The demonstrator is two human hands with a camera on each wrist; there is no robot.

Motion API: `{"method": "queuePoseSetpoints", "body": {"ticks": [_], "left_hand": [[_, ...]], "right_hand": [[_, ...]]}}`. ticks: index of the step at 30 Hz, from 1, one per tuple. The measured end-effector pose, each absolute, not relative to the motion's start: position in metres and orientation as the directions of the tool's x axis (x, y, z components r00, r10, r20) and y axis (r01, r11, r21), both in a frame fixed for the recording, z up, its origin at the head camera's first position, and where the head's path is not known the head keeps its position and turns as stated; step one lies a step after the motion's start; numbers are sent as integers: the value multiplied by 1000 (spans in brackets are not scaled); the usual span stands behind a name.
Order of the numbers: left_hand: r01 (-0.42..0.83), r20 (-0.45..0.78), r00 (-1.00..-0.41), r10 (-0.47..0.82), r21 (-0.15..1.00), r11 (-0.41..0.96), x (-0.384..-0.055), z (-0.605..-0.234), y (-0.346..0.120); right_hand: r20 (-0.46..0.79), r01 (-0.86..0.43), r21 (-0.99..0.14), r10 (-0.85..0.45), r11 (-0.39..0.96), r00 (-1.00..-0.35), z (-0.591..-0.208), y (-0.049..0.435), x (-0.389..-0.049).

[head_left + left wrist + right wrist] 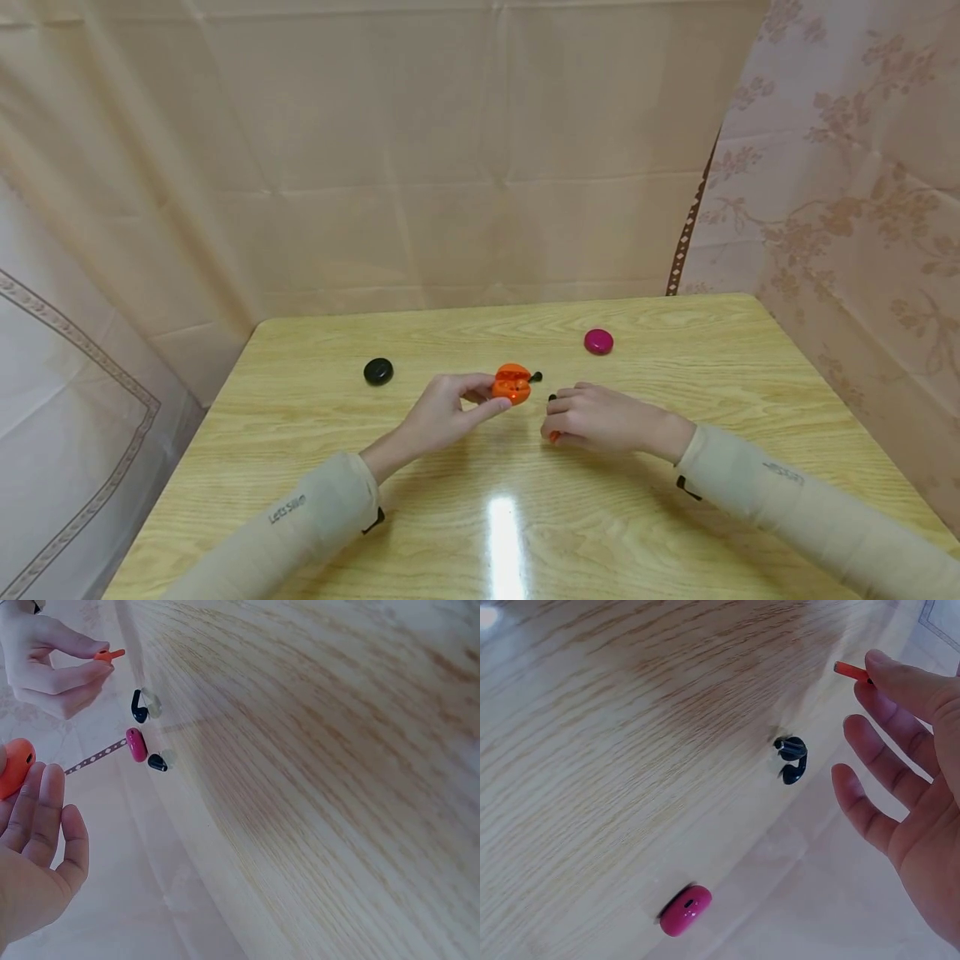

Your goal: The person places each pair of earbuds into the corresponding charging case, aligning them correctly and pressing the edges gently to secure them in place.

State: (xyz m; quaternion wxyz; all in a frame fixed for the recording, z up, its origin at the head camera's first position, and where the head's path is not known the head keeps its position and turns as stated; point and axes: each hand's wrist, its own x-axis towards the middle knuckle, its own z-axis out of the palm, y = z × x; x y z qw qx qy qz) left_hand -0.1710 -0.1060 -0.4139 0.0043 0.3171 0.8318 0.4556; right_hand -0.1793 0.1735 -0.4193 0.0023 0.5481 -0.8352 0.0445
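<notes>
In the head view an orange earbud case (513,392) stands with its lid up, a little above the table, gripped by my left hand (442,410) between thumb and fingers. My right hand (600,419) pinches an orange earbud (852,672) between thumb and index finger, just right of the case; its other fingers are loosely bent in the right wrist view. Two black earbuds lie on the table beyond the hands: one black earbud (139,707) and another black earbud (157,762) in the left wrist view. The right hand partly covers one of them in the head view.
A round black case (378,372) lies closed on the wooden table (315,483), left of my left hand. Towards the back right sits a closed magenta case (598,342). A beige curtain (450,167) hangs behind the table's far edge.
</notes>
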Motion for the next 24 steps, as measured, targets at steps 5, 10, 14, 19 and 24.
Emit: {"method": "queuePoseSetpoints", "body": {"ticks": [5, 10, 14, 19, 24], "left_hand": [[526, 285, -796, 534, 761, 378, -171, -414, -106], [523, 282, -800, 529, 759, 387, -171, -414, -106], [527, 283, -799, 531, 756, 389, -171, -413, -105], [530, 290, -799, 526, 754, 388, -170, -414, -105], [517, 281, -805, 522, 764, 385, -170, -413, -106]], "right_hand": [[45, -914, -88, -915, 396, -400, -417, 172, -177], [46, -917, -146, -923, 371, -381, -414, 171, -178], [0, -884, -298, -926, 360, -377, -407, 170, -178], [-128, -782, -470, -908, 409, -398, -395, 171, -177], [-211, -728, -516, -890, 453, -404, -388, 176, -178]]}}
